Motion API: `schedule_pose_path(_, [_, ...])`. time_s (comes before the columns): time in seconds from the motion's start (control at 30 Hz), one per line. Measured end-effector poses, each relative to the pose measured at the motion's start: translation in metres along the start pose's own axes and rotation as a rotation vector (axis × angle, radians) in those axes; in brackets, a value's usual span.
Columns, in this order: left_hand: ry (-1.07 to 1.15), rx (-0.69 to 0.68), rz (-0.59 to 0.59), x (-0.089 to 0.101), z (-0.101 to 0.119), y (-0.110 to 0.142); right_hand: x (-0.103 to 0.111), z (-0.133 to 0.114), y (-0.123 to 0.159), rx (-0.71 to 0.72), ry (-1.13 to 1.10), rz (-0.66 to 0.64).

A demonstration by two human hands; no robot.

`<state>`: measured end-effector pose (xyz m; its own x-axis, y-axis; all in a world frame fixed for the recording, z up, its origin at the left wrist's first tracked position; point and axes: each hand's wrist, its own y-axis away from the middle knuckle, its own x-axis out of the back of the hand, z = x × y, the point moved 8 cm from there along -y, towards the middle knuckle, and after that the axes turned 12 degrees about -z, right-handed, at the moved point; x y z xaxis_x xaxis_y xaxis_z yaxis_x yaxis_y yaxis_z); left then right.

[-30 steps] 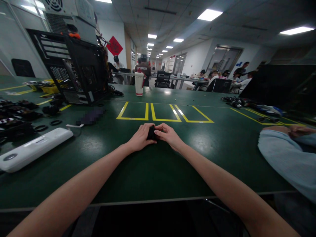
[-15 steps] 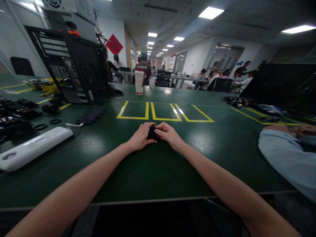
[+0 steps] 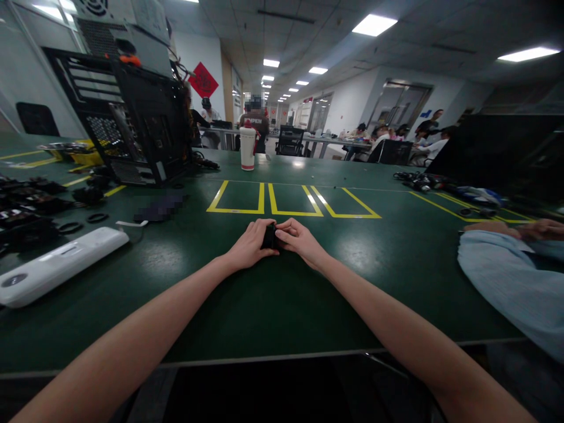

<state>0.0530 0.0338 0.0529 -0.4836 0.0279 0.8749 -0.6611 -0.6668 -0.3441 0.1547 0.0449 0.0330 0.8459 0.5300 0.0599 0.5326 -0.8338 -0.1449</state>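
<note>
A small black block-like part (image 3: pixel 269 236) is held between my two hands over the green table (image 3: pixel 282 311). My left hand (image 3: pixel 252 244) is closed on its left side, thumb below and fingers above. My right hand (image 3: pixel 301 242) pinches at its right edge with thumb and forefinger. Its exact kind is too dark and too covered to make out. Just beyond my hands, yellow tape outlines (image 3: pixel 296 214) are stuck on the tabletop.
At left stand a black computer case (image 3: pixel 145 117), a white elongated device (image 3: pixel 66 261) and a heap of black parts (image 3: pixel 30 205). A white cup (image 3: pixel 248 150) is farther back. A co-worker's blue sleeve (image 3: pixel 506 282) rests at right, near cables (image 3: pixel 418 179).
My hands keep the same grip on the black part in nearly the same place. The whole view has shifted very slightly.
</note>
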Motion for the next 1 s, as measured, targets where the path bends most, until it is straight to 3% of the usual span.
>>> schedule_pose_path(0.3, [0.002,-0.016,0.013,-0.002,-0.002,0.0,0.001,0.007,-0.004,-0.071,-0.052,0.028])
schedule_pose_path(0.5, [0.009,-0.016,0.013,-0.001,-0.001,0.0,-0.002,0.0,0.0,-0.016,0.011,-0.02])
schedule_pose_path(0.67, [0.009,-0.017,0.007,-0.001,-0.002,0.0,0.0,-0.002,-0.002,0.019,0.021,0.035])
schedule_pose_path(0.8, [0.013,-0.018,0.005,-0.001,-0.002,0.0,0.003,0.007,-0.005,-0.05,-0.007,0.064])
schedule_pose_path(0.9, [0.017,-0.007,0.004,-0.001,-0.002,0.0,0.003,0.009,-0.005,-0.082,-0.003,0.027])
schedule_pose_path(1.0, [0.02,-0.003,0.0,-0.001,-0.002,0.0,0.001,0.001,-0.001,-0.027,0.081,-0.015])
